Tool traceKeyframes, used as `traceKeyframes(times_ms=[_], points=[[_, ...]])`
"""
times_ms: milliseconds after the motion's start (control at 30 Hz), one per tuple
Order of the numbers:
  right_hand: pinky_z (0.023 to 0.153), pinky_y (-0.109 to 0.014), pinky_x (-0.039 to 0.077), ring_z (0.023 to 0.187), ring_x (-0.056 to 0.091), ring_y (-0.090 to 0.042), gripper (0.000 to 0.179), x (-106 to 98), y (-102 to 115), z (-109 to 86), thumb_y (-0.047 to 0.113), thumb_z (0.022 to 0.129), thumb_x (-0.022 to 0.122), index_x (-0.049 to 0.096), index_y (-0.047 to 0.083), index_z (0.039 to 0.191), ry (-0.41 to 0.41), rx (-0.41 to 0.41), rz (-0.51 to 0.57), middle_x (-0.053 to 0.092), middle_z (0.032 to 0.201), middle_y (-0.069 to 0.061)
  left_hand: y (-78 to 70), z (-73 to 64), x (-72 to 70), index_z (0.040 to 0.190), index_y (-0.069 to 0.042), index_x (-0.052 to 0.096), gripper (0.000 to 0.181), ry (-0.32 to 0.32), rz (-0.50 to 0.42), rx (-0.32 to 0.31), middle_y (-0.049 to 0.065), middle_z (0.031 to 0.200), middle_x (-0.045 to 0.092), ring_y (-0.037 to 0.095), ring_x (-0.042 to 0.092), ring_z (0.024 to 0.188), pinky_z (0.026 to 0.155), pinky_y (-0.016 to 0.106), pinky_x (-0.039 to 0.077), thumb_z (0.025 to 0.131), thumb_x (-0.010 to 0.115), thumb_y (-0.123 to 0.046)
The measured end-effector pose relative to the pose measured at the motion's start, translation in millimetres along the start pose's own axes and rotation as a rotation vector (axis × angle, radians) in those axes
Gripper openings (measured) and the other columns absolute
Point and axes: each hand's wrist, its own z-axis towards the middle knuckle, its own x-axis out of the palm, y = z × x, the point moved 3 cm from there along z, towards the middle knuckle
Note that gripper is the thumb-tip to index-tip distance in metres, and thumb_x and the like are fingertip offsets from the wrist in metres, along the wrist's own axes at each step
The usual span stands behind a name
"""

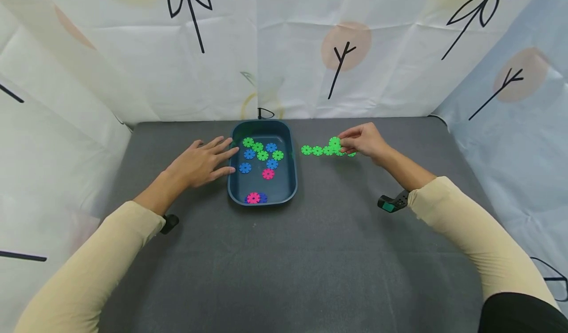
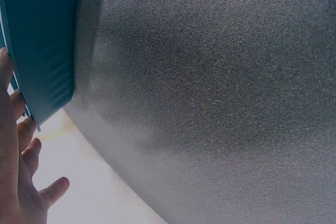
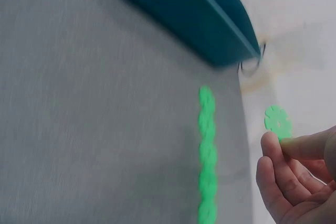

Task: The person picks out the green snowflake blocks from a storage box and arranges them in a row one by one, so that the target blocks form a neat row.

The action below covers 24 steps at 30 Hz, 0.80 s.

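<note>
Pinching one green disc (image 1: 335, 142) between thumb and fingers, the right hand (image 1: 363, 140) hovers over a green row (image 1: 328, 150) already laid on the table (image 1: 266, 264), the left hand (image 1: 198, 164) splayed at the rim of the tray (image 1: 278, 186), whose green pieces (image 1: 263, 155), blue pieces (image 1: 249, 154) and pink pieces (image 1: 268, 174) apparently await handling.

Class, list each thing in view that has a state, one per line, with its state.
Tray: upright, open-topped, holding loose discs.
Green row: lying in line on the table, beside the tray.
Single green disc: held up off the table.
Left hand: fingers spread, at the tray's rim.
Right hand: pinching the single green disc.
</note>
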Motion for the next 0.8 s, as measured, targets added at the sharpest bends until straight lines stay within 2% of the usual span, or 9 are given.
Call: traceKeyframes(times_ms=[267,400,567,800], points=[[0.076,-0.035,0.06,0.067,0.071,-0.009,0.032,-30,-41,1.6,-0.001,0.097,0.061,0.058,-0.021,0.121,-0.119,0.047,-0.016,0.072,0.101,-0.025,-0.7,-0.2,-0.1,0.157,-0.017,0.032,0.069,0.017,-0.017,-0.006,0.014,0.163,0.023,0.036,0.021,0.149,0.111,0.066,0.025,0.101,0.047,-0.055],[0.075,-0.034,0.06,0.067,0.07,-0.008,0.031,-41,-60,4.7,0.0,0.097,0.06,0.058,-0.02,0.121,-0.183,0.073,-0.039,0.069,0.107,-0.029,-0.3,-0.1,-0.5,0.157,-0.017,0.032,0.07,0.013,-0.017,-0.007,0.013,0.163,0.023,0.036,0.021,0.15,0.112,0.066,0.025,0.101,0.047,-0.055],[0.069,-0.028,0.059,0.065,0.069,-0.006,0.031,-50,-75,8.3,0.001,0.097,0.061,0.059,-0.019,0.12,-0.235,0.123,-0.056,0.071,0.097,-0.022,-0.7,-0.9,-1.7,0.157,-0.017,0.032,0.07,0.006,-0.025,-0.005,0.014,0.163,0.023,0.036,0.02,0.15,0.111,0.066,0.026,0.101,0.048,-0.055],[0.065,-0.024,0.058,0.062,0.068,-0.004,0.029,-52,-86,10.5,0.003,0.097,0.063,0.06,-0.017,0.117,-0.254,0.158,-0.079,0.07,0.085,-0.009,-0.6,-0.2,-1.5,0.157,-0.017,0.032,0.07,0.007,-0.025,-0.013,0.013,0.164,0.022,0.036,0.02,0.15,0.111,0.066,0.025,0.101,0.047,-0.056]])
